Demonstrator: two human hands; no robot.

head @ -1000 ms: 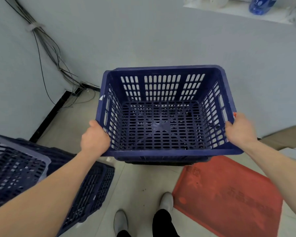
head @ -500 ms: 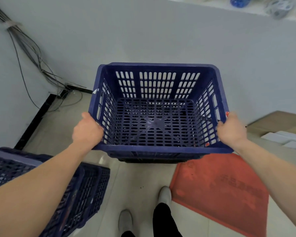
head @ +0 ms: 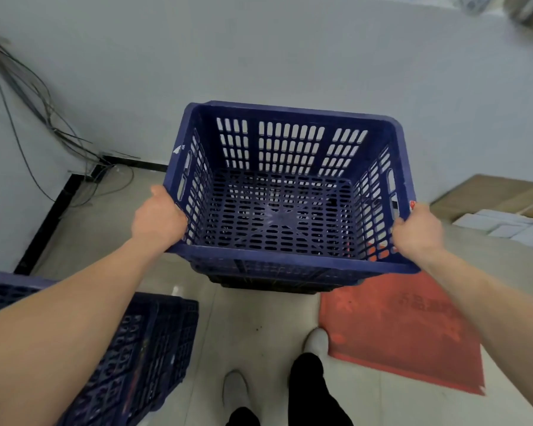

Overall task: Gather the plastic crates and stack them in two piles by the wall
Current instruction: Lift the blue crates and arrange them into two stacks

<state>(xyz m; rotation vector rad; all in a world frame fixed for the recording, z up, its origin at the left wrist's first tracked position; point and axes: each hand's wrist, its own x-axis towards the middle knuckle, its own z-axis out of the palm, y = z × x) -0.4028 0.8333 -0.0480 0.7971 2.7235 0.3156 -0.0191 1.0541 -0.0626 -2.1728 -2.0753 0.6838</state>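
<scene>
Two hands carry one blue crate (head: 290, 262) at 12 o'clock, clear of the floor (head: 246, 321), with its far rim toward the white wall (head: 290, 50). Your left hand (head: 159, 218) grips the left rim near the corner closest to you, fingers curled over the edge. Your right hand (head: 417, 230) grips the right rim the same way. A darker base shows under the near rim, and you cannot tell whether it is a second crate nested below.

Open tile runs from your shoes (head: 234, 392) forward under the crate to the wall, and widens toward the corner at 10 o'clock. A black skirting board (head: 43, 222) edges the left wall there.

At 8 o'clock, more blue crates (head: 154, 348) sit partly under your left forearm, close beside your left foot. At 4 o'clock a red mat (head: 406, 330) lies flat, with your right shoe touching its near corner. A cardboard box (head: 490, 192) and some white packages (head: 511, 226) sit at 2 o'clock against the wall, just right of the crate. Loose cables (head: 28, 96) hang down the left wall at 10 o'clock and trail onto the floor in the corner.

Faint characters on the mat are too blurred to read. A small red-and-white sticker (head: 412, 205) by your right hand and a torn white label (head: 178, 149) on the left rim are both unreadable.
</scene>
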